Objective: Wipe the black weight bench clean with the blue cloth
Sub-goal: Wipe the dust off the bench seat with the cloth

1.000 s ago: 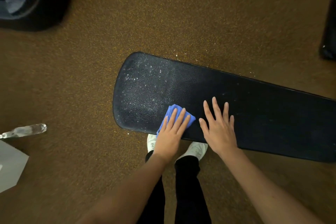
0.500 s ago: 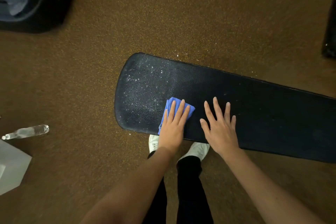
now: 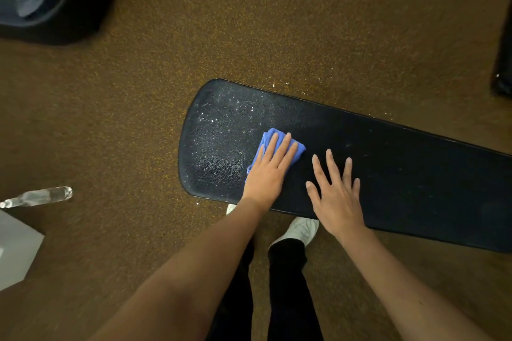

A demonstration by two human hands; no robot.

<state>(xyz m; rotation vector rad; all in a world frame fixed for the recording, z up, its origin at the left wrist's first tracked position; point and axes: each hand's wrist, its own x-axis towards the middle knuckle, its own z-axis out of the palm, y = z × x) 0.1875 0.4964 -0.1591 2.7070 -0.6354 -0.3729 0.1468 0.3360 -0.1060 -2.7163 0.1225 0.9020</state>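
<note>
The left grip, fingers straight and together, presses the blue cloth flat on the black weight bench near its speckled rounded end. The right grip, fingers spread, rests flat on the bench beside it.

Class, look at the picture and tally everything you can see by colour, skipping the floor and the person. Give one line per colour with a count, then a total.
Black: 3, the weight bench, the case at top left, the dark object at the right edge
Blue: 1, the cloth
Clear: 1, the plastic bottle
White: 1, the box at the left edge
Total: 6
</note>
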